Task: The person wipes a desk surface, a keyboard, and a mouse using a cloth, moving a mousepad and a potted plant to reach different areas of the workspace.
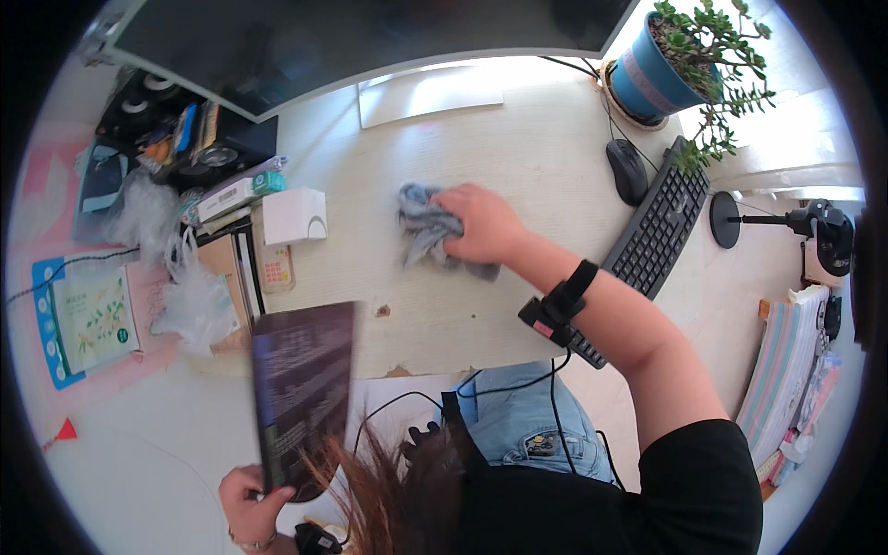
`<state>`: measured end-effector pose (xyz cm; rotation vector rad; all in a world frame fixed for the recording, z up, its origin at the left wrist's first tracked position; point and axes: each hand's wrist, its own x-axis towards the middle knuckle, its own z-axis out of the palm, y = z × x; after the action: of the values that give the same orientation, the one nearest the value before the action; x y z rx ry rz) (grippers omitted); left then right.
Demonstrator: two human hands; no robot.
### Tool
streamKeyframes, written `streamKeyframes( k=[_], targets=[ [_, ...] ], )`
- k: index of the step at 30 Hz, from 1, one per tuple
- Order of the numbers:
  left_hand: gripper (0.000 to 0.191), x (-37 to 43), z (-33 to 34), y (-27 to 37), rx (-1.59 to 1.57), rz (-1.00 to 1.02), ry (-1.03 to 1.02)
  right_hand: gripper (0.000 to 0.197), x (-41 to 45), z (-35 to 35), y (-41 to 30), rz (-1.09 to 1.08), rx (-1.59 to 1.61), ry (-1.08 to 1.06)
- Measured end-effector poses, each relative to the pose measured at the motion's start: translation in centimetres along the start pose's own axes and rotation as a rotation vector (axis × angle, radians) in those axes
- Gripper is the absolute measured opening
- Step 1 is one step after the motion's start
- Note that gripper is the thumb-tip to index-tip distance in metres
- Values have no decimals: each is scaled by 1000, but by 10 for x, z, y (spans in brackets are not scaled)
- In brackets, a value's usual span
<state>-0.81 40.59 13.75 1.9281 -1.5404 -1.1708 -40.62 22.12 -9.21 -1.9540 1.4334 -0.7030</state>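
My right hand [483,222] presses a crumpled grey-blue cloth [433,225] onto the pale wooden desk [416,326], near its middle; the cloth's edges are blurred. At the lower left, my left hand [253,503] pinches the bottom corner of a thin dark rectangular item [305,395] with faint printing, perhaps a mouse pad or a booklet. That item is held up off the desk, just past its front left edge. A black device is strapped to my right wrist, and another lies by my left wrist.
A keyboard [659,222] and a black mouse [626,171] lie at the right, below a potted succulent [659,73]. A monitor [347,41] stands at the back. Left are a white box [294,216], a phone case [277,267] and plastic bags [198,298]. Cables hang before my lap.
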Motion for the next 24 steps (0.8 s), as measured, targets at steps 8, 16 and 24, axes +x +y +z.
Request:
streamKeyframes(
  k=[8,16,24],
  targets=[
    [39,-159,-6,-74,-166,-37,442,47,-105,98,-95,-151,146,-286],
    [29,-238,18,-135,-76,-205,508,47,-130,86,-133,122,311,-486],
    [31,-253,34,-130,-162,-266,513,50,-15,-11,9,326,14,339]
  ],
)
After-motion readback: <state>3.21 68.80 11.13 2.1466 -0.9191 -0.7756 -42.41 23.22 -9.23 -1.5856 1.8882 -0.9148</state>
